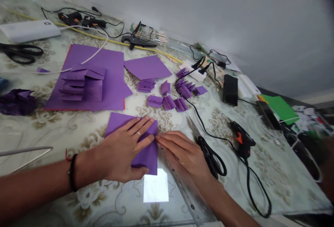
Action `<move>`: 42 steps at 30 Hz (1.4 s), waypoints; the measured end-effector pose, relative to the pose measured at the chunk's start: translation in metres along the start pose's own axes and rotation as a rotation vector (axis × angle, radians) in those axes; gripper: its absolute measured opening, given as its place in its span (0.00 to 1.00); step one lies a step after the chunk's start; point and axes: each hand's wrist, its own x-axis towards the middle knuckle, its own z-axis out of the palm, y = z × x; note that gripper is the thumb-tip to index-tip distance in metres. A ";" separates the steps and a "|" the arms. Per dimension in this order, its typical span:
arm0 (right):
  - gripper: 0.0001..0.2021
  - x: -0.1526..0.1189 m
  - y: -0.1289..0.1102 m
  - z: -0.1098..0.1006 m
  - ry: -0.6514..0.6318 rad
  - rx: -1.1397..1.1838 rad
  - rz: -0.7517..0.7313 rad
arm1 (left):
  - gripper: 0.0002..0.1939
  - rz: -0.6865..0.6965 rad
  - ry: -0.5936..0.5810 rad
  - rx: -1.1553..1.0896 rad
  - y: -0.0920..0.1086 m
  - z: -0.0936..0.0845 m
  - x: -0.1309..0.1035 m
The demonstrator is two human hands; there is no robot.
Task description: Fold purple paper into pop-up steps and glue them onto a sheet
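Observation:
A sheet of purple paper (149, 154) lies flat on the patterned table in front of me. My left hand (127, 147) presses on it with the fingers stretched out and apart. At the sheet's right edge, my right hand (180, 150) has its fingers together, with the fingertips closed on the paper's edge; the thumb is hidden. A see-through ruler (180, 181) lies slantwise beneath the right hand and forearm. Just right of that hand rest black-handled scissors (208, 150) with the blades parted.
Several small folded purple pieces (168, 102) lie beyond my hands. Farther left, a folded purple stack (86, 84) sits on larger purple sheets (112, 60). A glue gun (242, 140) with its cord is at right, near a phone (230, 89). A power strip (194, 71) stands behind.

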 end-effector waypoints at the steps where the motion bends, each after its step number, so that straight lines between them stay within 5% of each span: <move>1: 0.19 -0.002 -0.002 0.000 -0.002 0.000 -0.004 | 0.47 -0.001 0.001 0.009 0.000 0.001 0.000; 8: 0.22 -0.021 -0.011 0.001 -0.050 -0.025 -0.039 | 0.49 0.021 0.005 0.002 -0.002 0.001 -0.001; 18: 0.14 -0.038 -0.035 -0.007 -0.078 -0.069 -0.115 | 0.46 0.023 -0.016 -0.004 0.002 -0.010 0.001; 26: 0.15 -0.061 -0.052 -0.022 -0.193 0.009 -0.047 | 0.46 0.033 -0.009 0.021 0.001 -0.009 0.000; 30: 0.14 -0.060 -0.061 -0.040 -0.144 0.118 0.040 | 0.42 0.024 -0.021 0.039 0.001 -0.013 0.000; 34: 0.04 -0.057 -0.041 -0.059 -0.098 0.058 0.491 | 0.25 -0.008 -0.028 0.117 0.002 -0.029 0.003; 36: 0.07 -0.052 -0.019 -0.062 -0.075 0.030 0.662 | 0.21 -0.012 -0.043 0.149 0.003 -0.038 0.004; 39: 0.16 -0.043 0.014 -0.057 -0.109 -0.026 0.699 | 0.16 -0.079 -0.051 0.087 0.001 -0.046 0.004; 42: 0.17 -0.040 0.028 -0.051 -0.010 -0.181 0.591 | 0.11 -0.168 -0.047 -0.021 -0.003 -0.048 0.000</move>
